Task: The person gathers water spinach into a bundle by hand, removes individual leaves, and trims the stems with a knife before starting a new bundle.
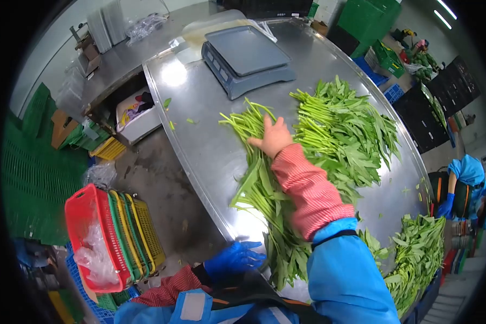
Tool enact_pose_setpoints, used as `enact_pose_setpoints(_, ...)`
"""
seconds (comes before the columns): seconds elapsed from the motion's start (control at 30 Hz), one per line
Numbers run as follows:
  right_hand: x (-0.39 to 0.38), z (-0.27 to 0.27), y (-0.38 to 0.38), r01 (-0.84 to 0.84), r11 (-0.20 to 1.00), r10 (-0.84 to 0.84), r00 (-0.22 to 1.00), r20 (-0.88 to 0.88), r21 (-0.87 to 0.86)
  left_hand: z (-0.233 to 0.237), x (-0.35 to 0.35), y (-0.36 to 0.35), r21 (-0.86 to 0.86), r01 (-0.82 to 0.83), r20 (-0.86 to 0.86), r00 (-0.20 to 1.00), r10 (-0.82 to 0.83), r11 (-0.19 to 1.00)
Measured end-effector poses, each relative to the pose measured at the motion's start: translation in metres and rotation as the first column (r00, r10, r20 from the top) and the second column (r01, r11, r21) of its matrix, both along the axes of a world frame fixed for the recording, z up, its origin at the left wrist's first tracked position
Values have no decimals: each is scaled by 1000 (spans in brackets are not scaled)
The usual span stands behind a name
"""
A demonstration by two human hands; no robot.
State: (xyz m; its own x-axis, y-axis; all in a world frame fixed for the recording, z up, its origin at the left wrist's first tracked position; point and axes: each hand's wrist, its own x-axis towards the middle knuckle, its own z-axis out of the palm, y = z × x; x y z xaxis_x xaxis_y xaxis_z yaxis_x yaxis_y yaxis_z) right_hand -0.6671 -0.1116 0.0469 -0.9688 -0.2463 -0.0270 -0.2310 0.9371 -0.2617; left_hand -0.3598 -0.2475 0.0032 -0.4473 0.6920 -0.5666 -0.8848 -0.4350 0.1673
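Observation:
My right hand, bare, lies over the stems of a loose bunch of water spinach, fingers apart and pressing on the stalks. That bunch runs down the steel table toward me, partly hidden by my right sleeve. Just right of it, a larger pile of water spinach has its cut stems lined up to the left. My left hand, in a blue glove, hovers by the near table edge with its fingers spread and nothing in it. More greens lie at the lower right.
A grey weighing scale stands at the far side of the table. Left on the floor are a red basket and several stacked yellow and green baskets. Another person's blue-gloved hand is near the table's right edge.

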Motion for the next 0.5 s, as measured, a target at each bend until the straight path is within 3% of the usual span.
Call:
enact_pose_setpoints(0.03,8,12,9,-17,999,13,991,-134,-35,-16,3,-2,313,-59,50,998,45,948)
enact_pose_setpoints(0.13,46,45,59,-35,978,-50,916,-397,-205,-7,-1,4,130,156,-310,944,-109,979)
enact_pose_setpoints(0.2,91,65,98,-2,965,-116,893,-434,-262,6,-4,15,6,228,-339,917,-213,974)
enact_pose_setpoints(0.33,204,54,167,91,957,-177,936,-304,-277,25,-5,46,4,353,-338,881,-331,936)
enact_pose_setpoints(0.5,366,11,203,398,818,-434,901,7,-415,48,7,102,-56,503,-435,765,-474,862)
